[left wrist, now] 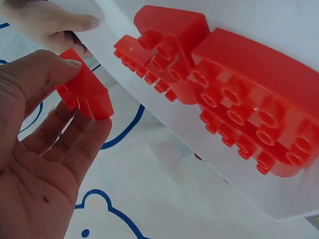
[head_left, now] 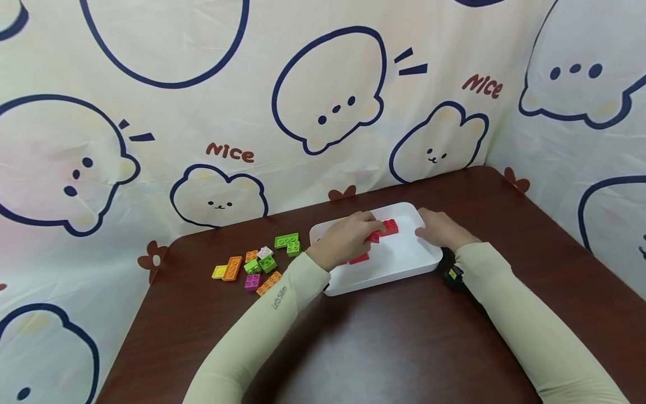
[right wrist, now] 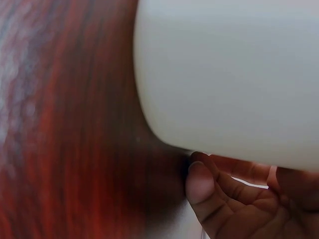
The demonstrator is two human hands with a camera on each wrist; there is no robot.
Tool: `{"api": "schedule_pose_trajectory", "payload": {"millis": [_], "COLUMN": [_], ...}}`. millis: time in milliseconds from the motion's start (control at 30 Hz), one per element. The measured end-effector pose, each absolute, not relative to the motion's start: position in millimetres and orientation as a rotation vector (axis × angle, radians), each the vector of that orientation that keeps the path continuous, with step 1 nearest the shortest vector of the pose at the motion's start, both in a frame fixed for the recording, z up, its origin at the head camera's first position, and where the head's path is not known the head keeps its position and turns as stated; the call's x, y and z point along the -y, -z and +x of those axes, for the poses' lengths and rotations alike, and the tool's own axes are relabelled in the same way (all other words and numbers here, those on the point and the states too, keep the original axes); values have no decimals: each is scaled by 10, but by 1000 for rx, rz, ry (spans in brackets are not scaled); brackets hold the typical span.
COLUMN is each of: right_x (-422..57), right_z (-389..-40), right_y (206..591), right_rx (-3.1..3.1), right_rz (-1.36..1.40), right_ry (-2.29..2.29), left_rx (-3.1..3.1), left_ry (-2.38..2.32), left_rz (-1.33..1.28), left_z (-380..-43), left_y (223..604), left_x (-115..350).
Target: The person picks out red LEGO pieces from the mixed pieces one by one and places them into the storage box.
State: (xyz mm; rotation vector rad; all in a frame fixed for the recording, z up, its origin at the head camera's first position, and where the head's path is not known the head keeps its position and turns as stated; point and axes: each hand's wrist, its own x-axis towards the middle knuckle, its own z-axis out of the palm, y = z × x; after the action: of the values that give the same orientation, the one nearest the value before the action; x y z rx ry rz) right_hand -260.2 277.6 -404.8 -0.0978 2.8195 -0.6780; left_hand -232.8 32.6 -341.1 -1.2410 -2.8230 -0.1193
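Note:
My left hand [head_left: 348, 240] is over the white tray [head_left: 398, 255]. In the left wrist view it pinches a red building block [left wrist: 92, 94] between thumb and fingertips, raised from the others. More red building blocks [head_left: 390, 226], with studs on top, lie in the tray; my left hand hides some of them from the head camera. At the tray's right end, my right hand [head_left: 443, 229] grips the rim. From the right wrist, its curled fingers [right wrist: 200, 183] show close against the tray's outer wall [right wrist: 224, 89].
Left of the tray lies a loose group of blocks: green [head_left: 286, 240], orange [head_left: 232, 268], yellow [head_left: 219, 272], white [head_left: 264, 252] and purple [head_left: 253, 282]. A patterned curtain [head_left: 202, 123] hangs along the back of the dark wooden table [head_left: 383, 342].

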Motion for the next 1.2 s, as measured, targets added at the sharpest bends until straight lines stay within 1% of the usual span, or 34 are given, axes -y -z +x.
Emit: {"api": "schedule_pose_trajectory", "payload": {"millis": [500,733,1200], "right_x": [-2744,-2724,-2771], "right_z": [-2615,-2638,-2626], "right_y": [4033,4044,4066], "right_rx": [-2804,-2812,-2812], "right_rz": [-99,-134,-89], "right_ry": [685,682,690], "left_rx": [2929,2970,3024], "left_ry": [17,-67,-4], "left_rz": [-1202,-1227,-1275], "left_z": [-2469,-2495,-2512], "left_y": [3492,3553,3638], "left_x": [-466,-489,-527]}}
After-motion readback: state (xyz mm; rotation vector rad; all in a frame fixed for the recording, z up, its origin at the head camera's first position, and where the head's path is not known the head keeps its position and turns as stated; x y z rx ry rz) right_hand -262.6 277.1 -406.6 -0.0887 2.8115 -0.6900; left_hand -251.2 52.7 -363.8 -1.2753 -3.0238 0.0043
